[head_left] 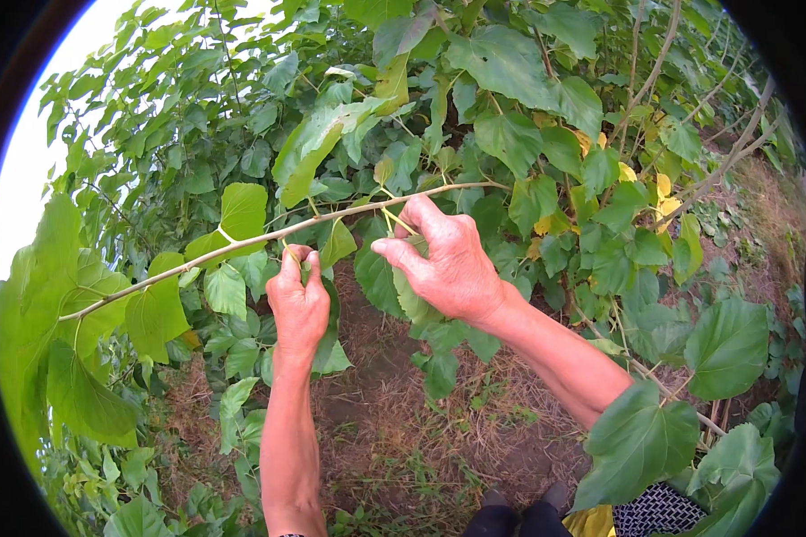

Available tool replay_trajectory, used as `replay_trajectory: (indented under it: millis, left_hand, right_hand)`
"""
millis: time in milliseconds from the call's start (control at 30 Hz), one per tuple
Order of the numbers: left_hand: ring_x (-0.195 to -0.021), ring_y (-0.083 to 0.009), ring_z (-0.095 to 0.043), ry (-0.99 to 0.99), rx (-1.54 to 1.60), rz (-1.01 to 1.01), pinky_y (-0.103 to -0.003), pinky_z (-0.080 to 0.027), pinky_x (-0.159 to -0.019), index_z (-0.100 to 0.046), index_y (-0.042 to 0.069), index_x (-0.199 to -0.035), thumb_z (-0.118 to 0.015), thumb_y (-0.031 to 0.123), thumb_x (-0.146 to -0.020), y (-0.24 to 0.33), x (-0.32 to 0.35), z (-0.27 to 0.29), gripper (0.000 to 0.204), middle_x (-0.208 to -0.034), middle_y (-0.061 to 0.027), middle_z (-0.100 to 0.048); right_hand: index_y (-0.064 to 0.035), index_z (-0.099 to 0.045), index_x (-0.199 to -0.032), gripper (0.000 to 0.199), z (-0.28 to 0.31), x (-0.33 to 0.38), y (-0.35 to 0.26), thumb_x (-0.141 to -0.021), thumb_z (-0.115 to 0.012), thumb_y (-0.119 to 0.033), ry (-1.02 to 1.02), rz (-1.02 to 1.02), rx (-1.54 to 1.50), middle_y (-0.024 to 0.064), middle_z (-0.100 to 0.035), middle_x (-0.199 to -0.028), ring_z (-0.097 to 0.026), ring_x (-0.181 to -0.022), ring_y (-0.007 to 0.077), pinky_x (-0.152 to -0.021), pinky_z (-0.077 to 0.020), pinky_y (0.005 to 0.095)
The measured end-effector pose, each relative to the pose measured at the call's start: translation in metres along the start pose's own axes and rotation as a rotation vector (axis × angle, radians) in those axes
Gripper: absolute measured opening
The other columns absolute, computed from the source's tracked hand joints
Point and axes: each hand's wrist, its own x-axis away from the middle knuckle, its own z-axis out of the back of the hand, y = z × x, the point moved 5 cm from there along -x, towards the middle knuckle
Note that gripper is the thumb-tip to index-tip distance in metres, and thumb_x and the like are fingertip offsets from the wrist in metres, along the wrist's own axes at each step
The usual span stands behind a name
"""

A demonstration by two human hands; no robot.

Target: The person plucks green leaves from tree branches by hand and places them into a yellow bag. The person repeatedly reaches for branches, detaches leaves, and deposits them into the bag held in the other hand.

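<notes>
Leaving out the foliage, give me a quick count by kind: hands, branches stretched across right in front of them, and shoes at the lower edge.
Hands: 2 (left hand, right hand)
Branch stretched across: 1
Dark shoes, partly in view: 2
Total: 5

Dry grassy ground (pixel 376 430), white sky (pixel 29 170)
</notes>
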Motion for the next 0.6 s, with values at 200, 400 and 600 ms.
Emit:
replay_trajectory:
  millis: [200, 400, 600]
  left_hand:
    - [-0.063, -0.0267, -0.059, -0.013, 0.028, 0.019, -0.038, -0.051, -0.066, -0.064, 0.001, -0.106, -0.068, 0.001, -0.104, -0.010, 0.024, -0.008, 0.004, -0.077, -0.0180, -0.066]
    - [-0.075, -0.0219, -0.063, -0.045, 0.095, 0.120, -0.036, -0.053, -0.075, -0.065, -0.001, -0.108, -0.067, 0.000, -0.105, -0.040, 0.058, -0.011, 0.004, -0.088, -0.0153, -0.070]
    - [-0.082, -0.0102, -0.053, -0.069, 0.175, 0.210, -0.029, -0.046, -0.075, -0.065, 0.000, -0.109, -0.061, 0.005, -0.112, -0.066, 0.101, -0.025, 0.007, -0.090, -0.0019, -0.061]
  right_hand:
    - [0.0018, -0.068, -0.091, 0.026, -0.029, -0.020, 0.026, -0.098, -0.080, -0.019, 0.210, -0.373, -0.594, 0.0041, -0.067, -0.079, -0.056, -0.073, 0.0081, -0.065, -0.0483, 0.0311]
    - [-0.0017, -0.075, -0.098, 0.012, -0.102, 0.045, 0.079, -0.100, -0.079, -0.012, 0.074, -0.618, -0.713, -0.0012, -0.068, -0.080, -0.060, -0.068, 0.0051, -0.059, -0.0492, 0.0255]
    - [0.0033, -0.076, -0.122, 0.027, -0.147, 0.061, 0.113, -0.107, -0.071, -0.018, -0.080, -0.567, -0.692, -0.0006, -0.075, -0.097, -0.067, -0.081, 0.0094, -0.073, -0.0569, 0.0307]
